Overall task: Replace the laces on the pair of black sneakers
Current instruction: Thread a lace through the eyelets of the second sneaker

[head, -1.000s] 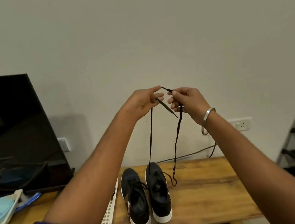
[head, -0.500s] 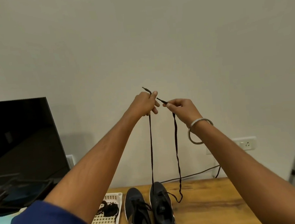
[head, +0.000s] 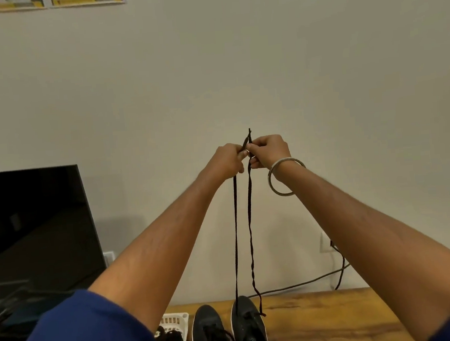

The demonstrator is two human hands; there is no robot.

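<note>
Both hands, left hand point(head: 227, 160) and right hand point(head: 267, 150), pinch the lace point(head: 235, 223) ends together overhead (evening their lengths, probably) above the right sneaker point(head: 248, 328) at 6 o'clock.

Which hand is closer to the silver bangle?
Right. The bangle hangs on that wrist, just below the right hand. The left hand sits farther away, across the lace.

No text, brand, number or sign can be read here. At about eleven o'clock, along the top edge, two white paper sheets with yellow bands point(head: 47, 1) are fixed to the pale wall; they bear printed lines, but these are too small and blurred to make out. The pair of black fabric sneakers point(head: 230, 333) at six o'clock shows no legible logo or label.
</note>
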